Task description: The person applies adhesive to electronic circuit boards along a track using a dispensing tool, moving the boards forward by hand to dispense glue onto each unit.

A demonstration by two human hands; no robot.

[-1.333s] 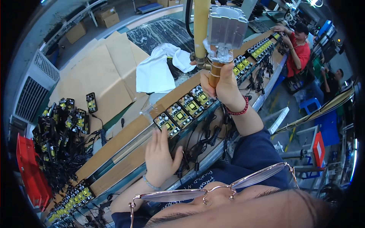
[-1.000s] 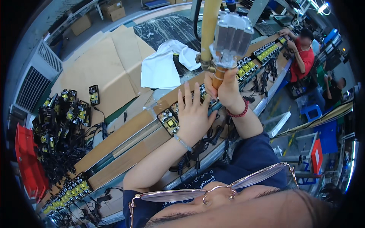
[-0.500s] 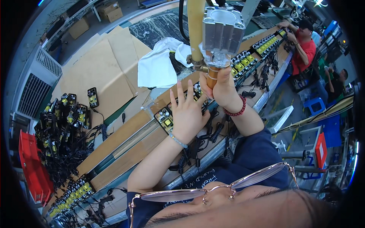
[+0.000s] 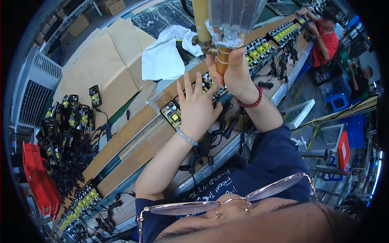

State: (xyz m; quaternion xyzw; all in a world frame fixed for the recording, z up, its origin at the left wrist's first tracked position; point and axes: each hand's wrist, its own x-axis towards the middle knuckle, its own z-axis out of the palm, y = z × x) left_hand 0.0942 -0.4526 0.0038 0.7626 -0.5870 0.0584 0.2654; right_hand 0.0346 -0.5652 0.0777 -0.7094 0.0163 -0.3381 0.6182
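Note:
My left hand [image 4: 197, 108] lies palm down with fingers spread over a row of open circuit boards [image 4: 172, 115] in black housings, which have yellow components. My right hand [image 4: 237, 79] is wrapped round the amber lower tube of a hanging dispenser [image 4: 223, 60], just right of my left fingertips. Above the tube is the dispenser's ridged metal body [image 4: 234, 17], with whitish residue at its lower end. The tube's tip is hidden behind my fingers.
A yellow hose [image 4: 200, 20] runs beside the dispenser. Farther back lie a white cloth [image 4: 162, 58] and cardboard sheets [image 4: 97, 67]. Left are heaped boards with cables [image 4: 67, 133] and a red bin [image 4: 38, 178]. More boards [image 4: 283, 32] line the bench toward a person in red [image 4: 326, 44].
The whole view has shifted slightly, and the dispenser looks larger and higher in the picture. My right hand keeps its grip on the tube; my left hand stays spread over the boards.

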